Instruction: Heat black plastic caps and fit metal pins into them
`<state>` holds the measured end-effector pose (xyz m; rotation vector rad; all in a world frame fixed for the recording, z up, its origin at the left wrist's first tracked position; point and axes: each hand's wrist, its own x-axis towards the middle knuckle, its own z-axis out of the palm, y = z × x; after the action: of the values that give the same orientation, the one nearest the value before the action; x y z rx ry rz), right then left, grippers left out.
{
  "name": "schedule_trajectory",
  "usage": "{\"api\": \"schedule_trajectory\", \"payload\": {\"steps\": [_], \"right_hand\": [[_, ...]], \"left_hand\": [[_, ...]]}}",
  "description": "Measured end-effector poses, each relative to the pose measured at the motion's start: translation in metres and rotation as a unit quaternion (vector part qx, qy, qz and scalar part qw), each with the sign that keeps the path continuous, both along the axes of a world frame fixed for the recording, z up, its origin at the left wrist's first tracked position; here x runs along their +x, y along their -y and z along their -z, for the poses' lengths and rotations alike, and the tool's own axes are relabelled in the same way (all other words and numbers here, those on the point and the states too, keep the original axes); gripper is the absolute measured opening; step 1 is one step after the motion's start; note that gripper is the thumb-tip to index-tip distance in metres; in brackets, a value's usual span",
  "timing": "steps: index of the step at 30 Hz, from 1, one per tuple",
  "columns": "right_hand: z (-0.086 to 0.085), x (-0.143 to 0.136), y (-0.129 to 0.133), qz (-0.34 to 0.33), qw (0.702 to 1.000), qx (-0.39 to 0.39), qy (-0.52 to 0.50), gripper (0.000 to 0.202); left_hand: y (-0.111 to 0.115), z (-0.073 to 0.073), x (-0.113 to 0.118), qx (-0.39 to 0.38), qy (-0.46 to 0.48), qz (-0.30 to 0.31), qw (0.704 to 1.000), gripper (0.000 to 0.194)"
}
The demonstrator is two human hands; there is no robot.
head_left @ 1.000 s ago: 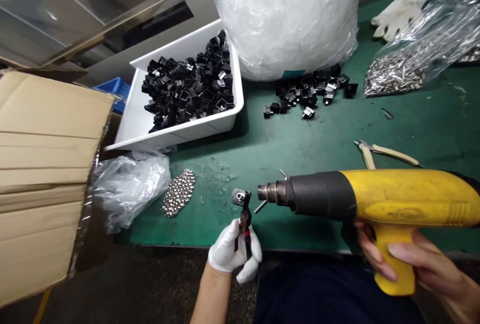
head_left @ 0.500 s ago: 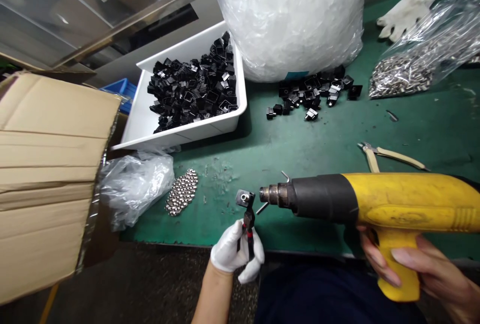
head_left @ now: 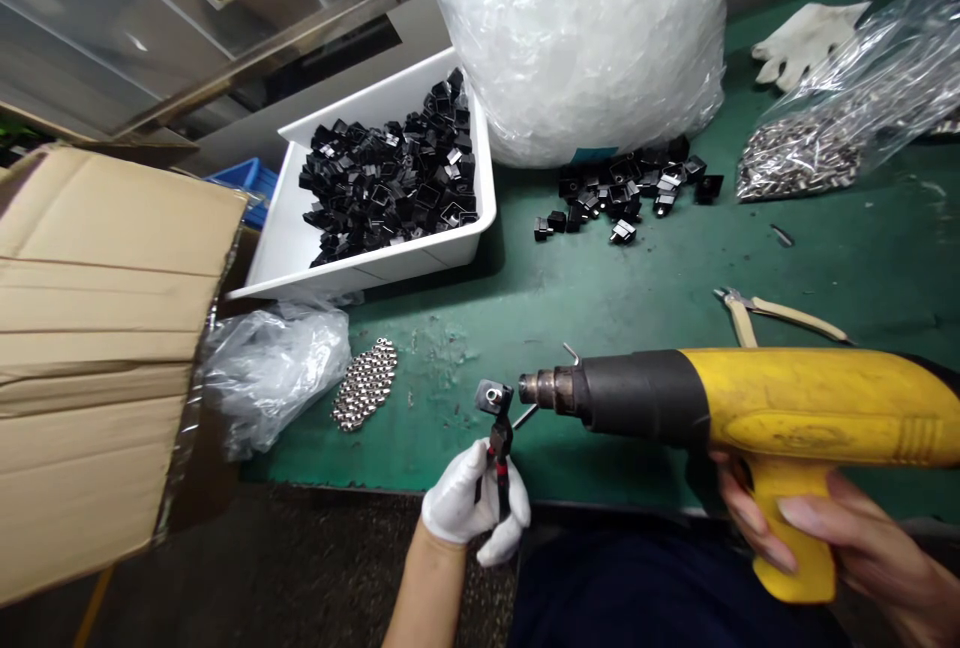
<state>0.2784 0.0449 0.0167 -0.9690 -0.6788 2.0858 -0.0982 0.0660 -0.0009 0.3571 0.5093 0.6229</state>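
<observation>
My left hand (head_left: 480, 506), in a white glove, is closed around a pair of pliers (head_left: 500, 440) with dark jaws and red-marked handles. Those jaws grip a small black plastic part (head_left: 491, 395) with a round metal piece in its face. My bare right hand (head_left: 840, 538) wraps the handle of a yellow heat gun (head_left: 810, 408). Its metal nozzle (head_left: 551, 390) points left at the black part, a small gap away. Behind the nozzle lies a hex key (head_left: 526, 417), partly hidden.
A white bin (head_left: 375, 273) holds many black parts; more black parts (head_left: 622, 188) lie beside a big plastic bag (head_left: 592, 38). Metal pieces (head_left: 365, 385) are laid out at left. Cream-handled cutters (head_left: 787, 316), a bag of metal pieces (head_left: 802, 158), a glove (head_left: 810, 40) and a cardboard box (head_left: 97, 358) surround the workspace.
The black part and the pliers have shifted very slightly right, closer to the nozzle. The heat gun has barely moved, and both hands keep their holds.
</observation>
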Motion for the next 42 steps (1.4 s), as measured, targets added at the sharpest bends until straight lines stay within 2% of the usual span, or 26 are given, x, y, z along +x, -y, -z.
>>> {"api": "schedule_trajectory", "payload": {"steps": [5, 14, 33, 42], "right_hand": [[-0.0007, -0.0008, 0.0006, 0.014, 1.0, -0.01, -0.003, 0.041], [-0.0009, 0.0025, -0.0013, -0.014, 1.0, 0.004, -0.002, 0.04], [0.008, 0.0047, -0.0009, -0.016, 1.0, 0.004, -0.024, 0.042], [0.0038, 0.0041, -0.0018, -0.017, 1.0, 0.012, -0.013, 0.044]], "left_hand": [[0.0003, 0.0009, -0.0009, -0.007, -0.003, 0.002, 1.0, 0.085], [0.0006, 0.0022, -0.0012, -0.02, -0.007, 0.002, 1.0, 0.083], [-0.0003, 0.0029, -0.0022, -0.026, -0.002, 0.019, 0.999, 0.083], [-0.0019, 0.0011, -0.0017, -0.022, 0.004, 0.023, 0.999, 0.082]]}}
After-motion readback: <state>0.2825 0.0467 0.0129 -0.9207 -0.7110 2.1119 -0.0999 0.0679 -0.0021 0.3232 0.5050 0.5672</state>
